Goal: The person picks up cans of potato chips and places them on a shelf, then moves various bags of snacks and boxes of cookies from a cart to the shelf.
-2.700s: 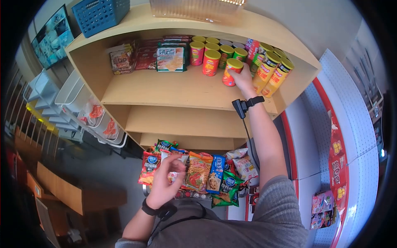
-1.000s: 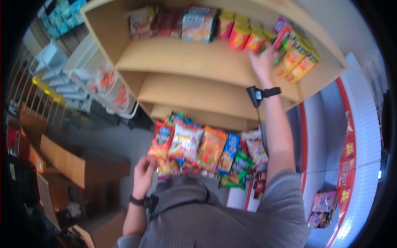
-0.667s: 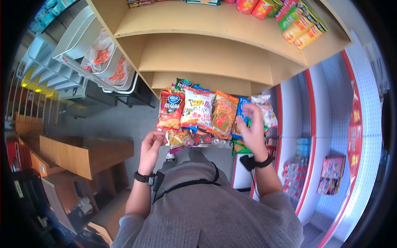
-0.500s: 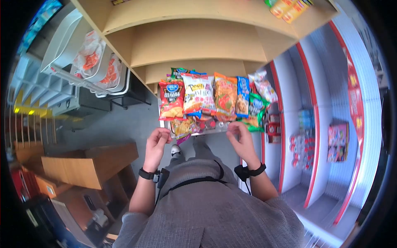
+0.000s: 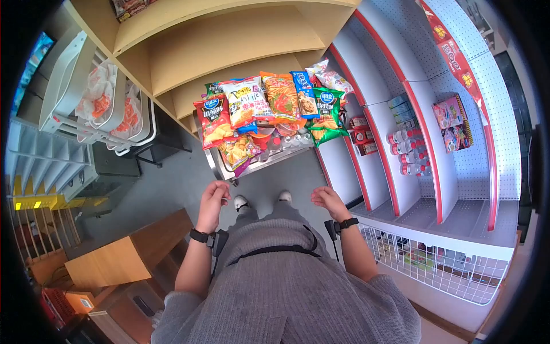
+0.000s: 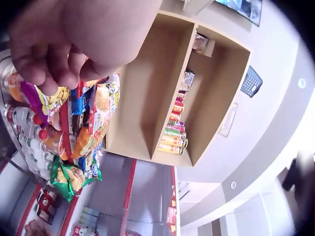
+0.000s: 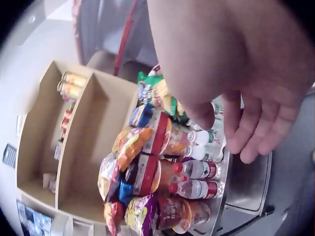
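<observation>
In the head view the left hand is held in the air with loosely bent fingers, holding nothing, below the left end of a metal cart. The right hand hangs likewise, empty, below the cart's right end. Heaped on the cart are a red chip bag, a white bag, an orange noodle bag, a blue packet and a green bag. Bottles stand at its near side; in the right wrist view two have red labels. Neither hand touches the goods.
A wooden shelf unit rises behind the cart. White shelving with red edges stands right, holding bottles, above a wire basket. White bins stand left, brown wooden furniture lower left. The left wrist view shows cans on the shelf.
The right hand has left the cans on the upper shelf and come down to waist height. The left hand has lowered away from the bags. The head view has tilted down and turned right.
</observation>
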Available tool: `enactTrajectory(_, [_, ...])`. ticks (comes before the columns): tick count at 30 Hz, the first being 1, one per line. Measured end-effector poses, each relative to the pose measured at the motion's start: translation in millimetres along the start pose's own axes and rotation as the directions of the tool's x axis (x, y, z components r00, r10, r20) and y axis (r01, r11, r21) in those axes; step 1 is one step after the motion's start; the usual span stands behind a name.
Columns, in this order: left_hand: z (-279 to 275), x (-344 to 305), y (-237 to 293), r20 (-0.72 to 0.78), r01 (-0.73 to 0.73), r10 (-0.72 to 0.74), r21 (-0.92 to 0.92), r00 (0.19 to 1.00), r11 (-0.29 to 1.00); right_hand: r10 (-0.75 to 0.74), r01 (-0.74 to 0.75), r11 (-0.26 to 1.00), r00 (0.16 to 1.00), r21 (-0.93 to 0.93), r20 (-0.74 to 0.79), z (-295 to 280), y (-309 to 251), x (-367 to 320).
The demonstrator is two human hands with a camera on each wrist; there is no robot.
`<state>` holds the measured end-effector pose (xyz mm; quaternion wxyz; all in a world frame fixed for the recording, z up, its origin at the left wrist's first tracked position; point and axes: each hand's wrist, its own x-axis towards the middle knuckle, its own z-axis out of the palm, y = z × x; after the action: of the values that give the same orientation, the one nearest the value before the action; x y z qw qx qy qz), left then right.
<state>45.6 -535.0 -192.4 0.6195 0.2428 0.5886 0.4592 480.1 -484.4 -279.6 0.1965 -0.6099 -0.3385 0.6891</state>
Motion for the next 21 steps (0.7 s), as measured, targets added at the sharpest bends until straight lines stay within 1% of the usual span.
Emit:
enactTrajectory(2, [5,-3,-5,-0.016,0.049,-0.052,-0.148,0.999,0.988,0.067,-0.045,0.969,0.995,0.243,-0.08,-13,18,4])
enactTrajectory(3, [9,-5,-5,-0.02,0.037,-0.04,-0.137,0.999,0.99,0.056,-0.037,0.968,0.996,0.25,-0.072,-22,27,10])
enactTrajectory(5, [19,-11,-9,-0.004,0.099,-0.103,-0.227,0.995,0.969,0.113,-0.073,0.904,0.991,0.421,-0.07,-39,47,20])
enactTrajectory(6, [24,-14,-14,-0.013,0.093,-0.098,-0.22,0.995,0.971,0.109,-0.074,0.902,0.992,0.424,-0.06,-43,52,21])
enactTrajectory(8, [36,-17,-24,-0.039,0.101,-0.113,-0.224,0.993,0.969,0.104,-0.053,0.869,0.991,0.492,-0.078,-56,60,24])
enactTrajectory(12, [78,-27,-39,-0.088,0.116,-0.135,-0.186,0.987,0.976,0.098,-0.071,0.854,0.995,0.515,-0.026,-75,66,12])
enactTrajectory(14, [108,-27,-48,-0.05,0.155,-0.169,-0.209,0.984,0.965,0.09,-0.041,0.832,0.994,0.553,-0.062,-86,64,7])
enactTrajectory(15, [124,-30,-48,-0.073,0.148,-0.168,-0.225,0.983,0.963,0.093,-0.056,0.842,0.995,0.537,-0.042,-94,64,6])
enactTrajectory(17, [153,-38,-47,-0.045,0.12,-0.136,-0.26,0.99,0.958,0.138,-0.127,0.861,0.99,0.492,0.014,-108,65,7])
enactTrajectory(18, [161,-42,-49,-0.023,0.115,-0.127,-0.281,0.992,0.953,0.143,-0.143,0.869,0.989,0.474,0.036,-113,64,10])
enactTrajectory(19, [164,-46,-48,-0.045,0.108,-0.126,-0.289,0.991,0.951,0.128,-0.136,0.879,0.991,0.457,0.049,-118,63,12])
enactTrajectory(21, [167,-59,-43,0.055,0.125,-0.114,-0.268,0.992,0.955,0.119,-0.138,0.893,0.99,0.429,0.071,-123,61,14])
